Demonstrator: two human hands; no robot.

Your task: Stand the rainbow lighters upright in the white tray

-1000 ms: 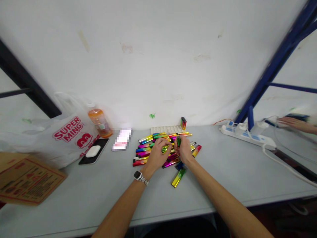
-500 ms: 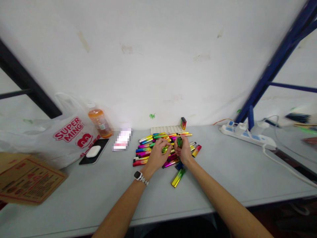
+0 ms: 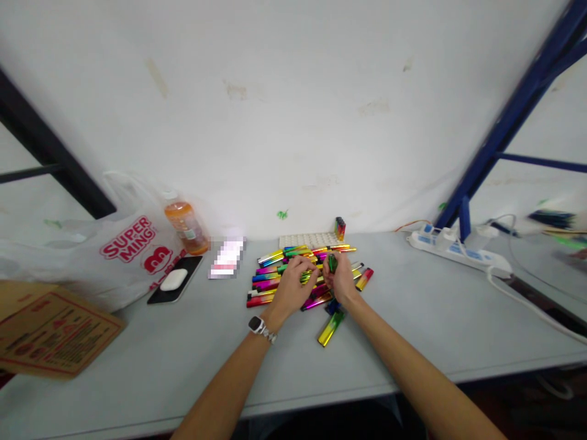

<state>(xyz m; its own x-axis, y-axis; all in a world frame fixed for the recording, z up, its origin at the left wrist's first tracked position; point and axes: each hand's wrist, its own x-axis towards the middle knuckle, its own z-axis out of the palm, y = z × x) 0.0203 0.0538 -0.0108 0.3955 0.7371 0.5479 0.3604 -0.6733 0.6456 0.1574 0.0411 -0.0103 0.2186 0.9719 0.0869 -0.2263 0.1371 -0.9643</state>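
Shiny multicoloured lighters (image 3: 263, 285) lie in a loose pile on the grey table, under and around both hands. My left hand (image 3: 297, 282), with a watch on the wrist, curls over the middle of the pile, thumb and fingers drawn together. Yellow-green metallic colour shows between its fingers, but whether it is gripped or lies behind I cannot tell. Just beside it, my right hand (image 3: 340, 278) is closed round a green lighter (image 3: 332, 263) held with its end up. Nearer me, a yellow-green lighter (image 3: 330, 330) lies apart from most of the pile.
Behind the pile lies a whitish gridded tray (image 3: 305, 240), with a few lighters (image 3: 340, 228) upright at its right end. On the left are a cardboard box (image 3: 64, 330), plastic bag (image 3: 123, 263), orange bottle (image 3: 186, 226) and phone (image 3: 160, 297) under a white case. A power strip (image 3: 458, 252) is at right.
Almost nothing differs. My right hand has shifted very slightly with the green lighter; my left hand keeps its place over the pile.
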